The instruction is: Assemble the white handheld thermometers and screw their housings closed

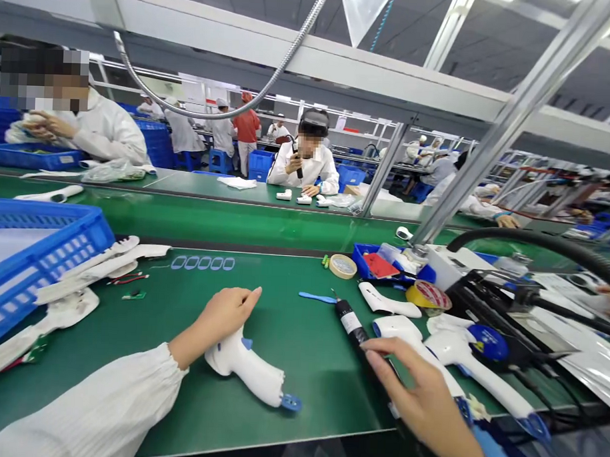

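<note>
Far left, a blue plastic crate (39, 246) sits on the green table (301, 348), with loose white housing halves (98, 264) piled just beside it and a few small red and green bits near them. Left hand (224, 316) rests palm-down on the head end of a white handheld thermometer-style gun (247, 370), fingers loosely curled over it, pressing it to the table; the gun lies on its side, handle pointing toward the near edge, a blue cap at the handle's end. Beyond it, a row of small blue rings (202, 263) lies flat near the conveyor. Centre-right, a blue tweezer-like tool (316, 297) lies beside a black electric screwdriver (350, 320). Right hand (422, 396) is spread fairly wide, fingertips at the screwdriver's lower body; whether it grips the tool I cannot tell. Just right of it lie more white gun housings (455, 350), one with a blue face. Behind them: a tape roll (342, 266), a yellow tape roll (427, 296), a small blue tray (384, 264). Other workers sit across the conveyor.
</note>
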Demonstrator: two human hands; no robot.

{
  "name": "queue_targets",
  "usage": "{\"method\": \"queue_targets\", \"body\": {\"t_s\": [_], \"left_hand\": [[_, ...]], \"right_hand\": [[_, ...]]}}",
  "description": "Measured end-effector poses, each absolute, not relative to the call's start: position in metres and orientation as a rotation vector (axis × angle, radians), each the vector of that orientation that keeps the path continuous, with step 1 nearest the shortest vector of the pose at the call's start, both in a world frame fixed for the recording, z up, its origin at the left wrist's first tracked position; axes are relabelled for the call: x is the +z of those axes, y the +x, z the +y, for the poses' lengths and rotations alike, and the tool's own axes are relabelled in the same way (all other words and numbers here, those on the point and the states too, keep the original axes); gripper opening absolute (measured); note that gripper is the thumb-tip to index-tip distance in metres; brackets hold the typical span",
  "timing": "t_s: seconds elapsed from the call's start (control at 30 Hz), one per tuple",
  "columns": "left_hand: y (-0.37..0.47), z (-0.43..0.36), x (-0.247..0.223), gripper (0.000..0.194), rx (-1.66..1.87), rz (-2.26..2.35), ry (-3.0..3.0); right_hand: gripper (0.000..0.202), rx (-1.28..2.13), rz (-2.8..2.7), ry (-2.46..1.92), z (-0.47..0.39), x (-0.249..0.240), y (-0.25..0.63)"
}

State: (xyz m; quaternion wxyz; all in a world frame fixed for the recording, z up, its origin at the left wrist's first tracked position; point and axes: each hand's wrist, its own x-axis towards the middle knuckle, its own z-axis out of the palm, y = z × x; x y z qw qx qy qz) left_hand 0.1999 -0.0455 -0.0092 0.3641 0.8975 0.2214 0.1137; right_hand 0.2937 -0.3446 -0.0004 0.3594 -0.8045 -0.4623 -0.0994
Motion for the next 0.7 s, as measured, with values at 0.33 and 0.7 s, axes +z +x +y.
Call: {"method": "queue_targets", "body": {"t_s": [0.33,0.7], "left_hand": [[0.236,-0.052,-0.008,0.026,0.225,0.429,2.588],[0.161,-0.083,-0.022,0.016,0.318,0.084,2.592]], "right_hand": [[0.041,-0.568,-2.566,-2.044,-0.352,-0.009,0.363],[0.047,-0.422,-1.044,-1.337,-0.34,0.033,0.341]]}}
